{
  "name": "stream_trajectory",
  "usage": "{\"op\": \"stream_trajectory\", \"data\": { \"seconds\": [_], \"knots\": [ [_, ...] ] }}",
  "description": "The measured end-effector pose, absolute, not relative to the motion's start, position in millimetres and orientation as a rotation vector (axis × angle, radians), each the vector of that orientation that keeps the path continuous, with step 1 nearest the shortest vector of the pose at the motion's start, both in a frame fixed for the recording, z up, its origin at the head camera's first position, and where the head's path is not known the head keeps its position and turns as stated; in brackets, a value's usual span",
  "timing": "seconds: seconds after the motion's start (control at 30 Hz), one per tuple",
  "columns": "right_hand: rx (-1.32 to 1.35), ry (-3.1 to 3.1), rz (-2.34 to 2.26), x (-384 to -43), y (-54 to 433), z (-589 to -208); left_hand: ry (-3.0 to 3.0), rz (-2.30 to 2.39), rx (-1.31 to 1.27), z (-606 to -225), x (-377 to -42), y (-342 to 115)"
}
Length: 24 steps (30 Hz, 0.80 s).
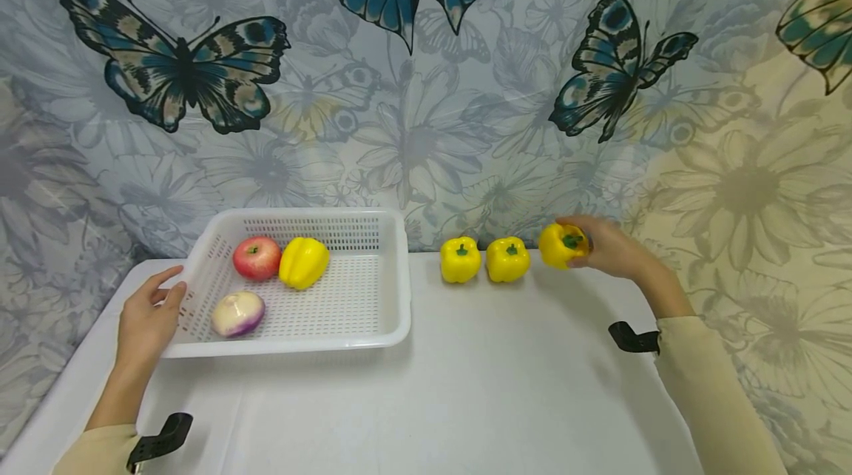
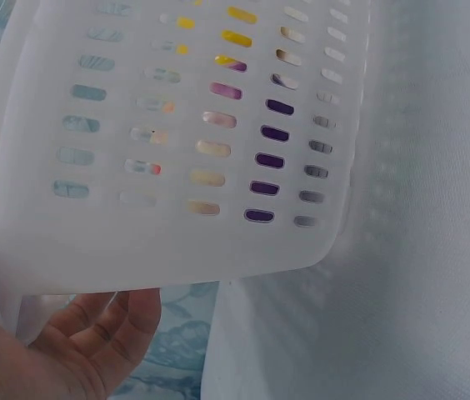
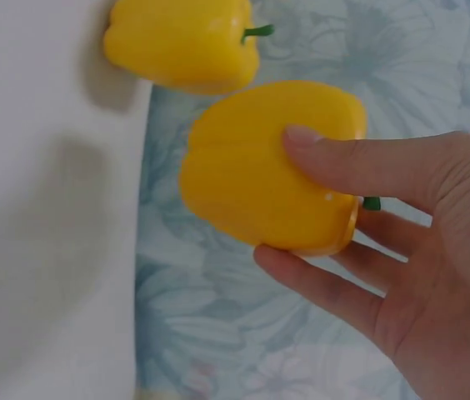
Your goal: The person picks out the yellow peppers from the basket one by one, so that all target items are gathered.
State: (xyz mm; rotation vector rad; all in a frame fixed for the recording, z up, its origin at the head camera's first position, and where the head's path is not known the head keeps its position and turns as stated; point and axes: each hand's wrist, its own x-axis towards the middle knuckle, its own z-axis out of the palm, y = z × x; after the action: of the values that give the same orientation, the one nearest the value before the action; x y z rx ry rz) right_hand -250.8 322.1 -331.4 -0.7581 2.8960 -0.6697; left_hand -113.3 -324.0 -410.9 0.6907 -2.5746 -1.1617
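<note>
My right hand holds a yellow bell pepper, thumb across one side and fingers around the other, its green stem toward the palm. In the right wrist view the pepper is raised beside the table edge. Two more yellow bell peppers stand side by side to its left, stems up. At the left, my left hand grips the end rim of a white plastic basket, fingers curled at its edge. Inside the basket lie a red apple, a yellow bell pepper and a purple-and-white turnip.
A white-covered table carries the basket and the peppers. Behind its far edge rises a wall covering with butterflies and flowers. Each forearm wears a black strap mount near the sleeve cuff.
</note>
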Motion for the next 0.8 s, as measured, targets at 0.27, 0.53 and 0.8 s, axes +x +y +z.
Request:
{"op": "stream_trajectory", "data": {
  "seconds": [0.27, 0.53, 0.8],
  "knots": [
    [-0.703, 2.811, -0.678, -264, 329, -356, -2.577, -1.172, 0.681, -411, -113, -324],
    [-0.649, 2.752, -0.709, -282, 334, -377, -2.578, -1.162, 0.68, -413, -116, -324],
    [-0.626, 2.716, -0.671, -289, 332, -389, -2.57, -1.153, 0.695, -413, -116, -324]
  ]
}}
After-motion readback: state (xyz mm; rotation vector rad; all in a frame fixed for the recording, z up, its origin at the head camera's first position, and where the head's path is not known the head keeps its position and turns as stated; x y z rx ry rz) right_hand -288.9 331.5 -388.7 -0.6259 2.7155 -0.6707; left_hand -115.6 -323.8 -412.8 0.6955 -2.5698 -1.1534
